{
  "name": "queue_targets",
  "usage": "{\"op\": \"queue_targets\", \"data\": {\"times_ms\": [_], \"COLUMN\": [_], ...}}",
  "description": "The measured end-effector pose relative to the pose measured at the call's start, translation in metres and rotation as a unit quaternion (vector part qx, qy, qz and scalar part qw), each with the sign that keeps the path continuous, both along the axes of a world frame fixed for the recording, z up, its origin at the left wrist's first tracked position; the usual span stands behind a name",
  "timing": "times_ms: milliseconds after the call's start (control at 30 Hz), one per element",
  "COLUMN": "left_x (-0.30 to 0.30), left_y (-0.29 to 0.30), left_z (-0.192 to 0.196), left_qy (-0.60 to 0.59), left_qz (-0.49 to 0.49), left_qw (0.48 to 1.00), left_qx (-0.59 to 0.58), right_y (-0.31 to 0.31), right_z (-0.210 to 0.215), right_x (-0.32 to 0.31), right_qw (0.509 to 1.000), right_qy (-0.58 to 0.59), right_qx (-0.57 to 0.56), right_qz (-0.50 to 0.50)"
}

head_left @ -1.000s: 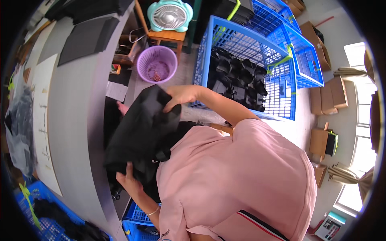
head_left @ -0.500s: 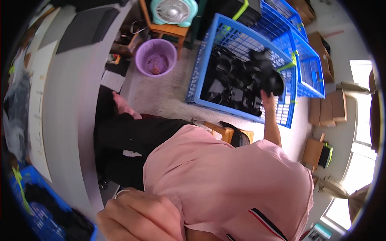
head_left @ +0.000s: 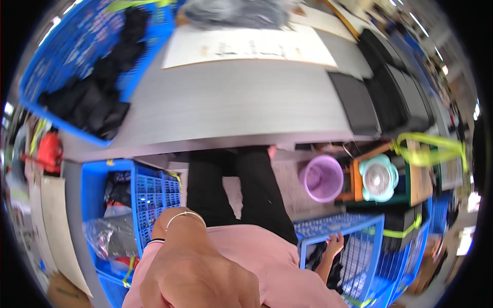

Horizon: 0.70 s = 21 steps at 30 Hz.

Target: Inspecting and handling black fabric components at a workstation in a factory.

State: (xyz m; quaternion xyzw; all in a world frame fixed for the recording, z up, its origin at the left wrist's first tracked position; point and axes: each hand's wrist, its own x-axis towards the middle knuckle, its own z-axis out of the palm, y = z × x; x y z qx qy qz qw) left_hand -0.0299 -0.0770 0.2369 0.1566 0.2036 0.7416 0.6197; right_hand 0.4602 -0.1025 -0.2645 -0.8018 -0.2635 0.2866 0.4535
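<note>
Close to the camera at the lower edge is my left hand, with a thin bracelet on its wrist. Only the back of it shows; its fingers are hidden. On the lower right, my right hand is raised at a blue plastic crate, palm partly showing and fingers apart, with nothing seen in it. Black pieces lie inside that crate, partly covered by my forearm and the crate's wall.
Ahead stretches a grey table with a white board and black padded panels. A blue crate of black fabric pieces sits at its left. Beside my legs stand a purple basket and a turquoise fan.
My view has turned from the right-hand crate to the table. The black piece seen in my right hand is gone from it, and its fingers have spread.
</note>
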Motion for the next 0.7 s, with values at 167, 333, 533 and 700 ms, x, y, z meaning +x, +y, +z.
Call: {"op": "queue_targets", "data": {"times_ms": [167,333,533,700], "left_x": [-0.112,-0.237,-0.451,-0.506], "left_y": [0.050,0.138,0.152,0.131], "left_z": [-0.065,-0.127,-0.183,-0.234], "left_qy": [0.108,0.746,0.602,0.455], "left_qz": [-0.272,0.392,0.664,0.667], "left_qw": [0.793,0.538,0.250,0.304], "left_qx": [0.534,0.024,-0.367,-0.505], "right_y": [0.096,0.142,0.151,0.155], "right_z": [0.065,0.106,0.110,0.105], "right_x": [-0.053,-0.095,-0.138,-0.163], "right_qw": [0.967,0.923,0.896,0.860], "right_qy": [-0.156,-0.244,-0.265,-0.291], "right_qx": [0.092,0.121,0.099,0.095], "right_qz": [0.181,0.273,0.343,0.408]}}
